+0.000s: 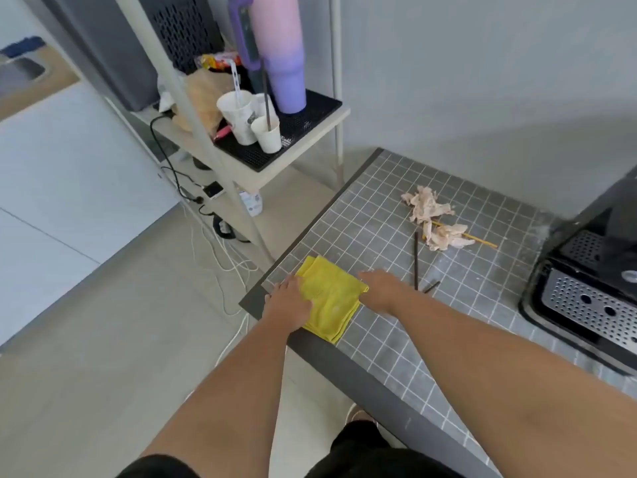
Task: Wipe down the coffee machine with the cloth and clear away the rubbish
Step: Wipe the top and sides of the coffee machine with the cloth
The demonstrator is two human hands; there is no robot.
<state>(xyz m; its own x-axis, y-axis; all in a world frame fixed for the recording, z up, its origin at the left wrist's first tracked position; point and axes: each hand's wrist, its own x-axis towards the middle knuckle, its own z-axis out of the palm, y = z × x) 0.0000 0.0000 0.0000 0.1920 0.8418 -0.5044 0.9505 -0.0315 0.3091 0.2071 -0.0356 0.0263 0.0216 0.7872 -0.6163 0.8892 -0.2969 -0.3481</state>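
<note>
One yellow cloth (329,298), folded, flat at the near-left corner of the tiled counter (396,326), its lower corner close to the dark front edge. Two hands on it: left hand (287,303) palm-down over the cloth's left side, fingers spread and flat, pressing rather than clenched; right hand (377,288) flat along the cloth's right edge, fingers extended, nothing grasped.

Two crumpled tissues (429,207) toward the middle of the counter, just beside each other, well apart from the cloth. One yellow stick (481,240) passing under the nearer tissue. One long dark stick (416,260) upright in the view, just right of the right hand, and one short dark stick (431,287) beside its lower end.

One coffee machine (586,281) at the right edge of the view, black with a perforated metal drip tray, partly cut off by the frame.

Bare tiles between cloth and tissues, and between sticks and machine; white dust showing near the machine.

Left of the counter, past its dark edge, one shelf unit (310,127) carrying three white paper cups (267,134) on a black mat, and one tall pink-and-purple tumbler (282,53). Loose white and black cables (220,243) on the floor below, near the counter's corner.
</note>
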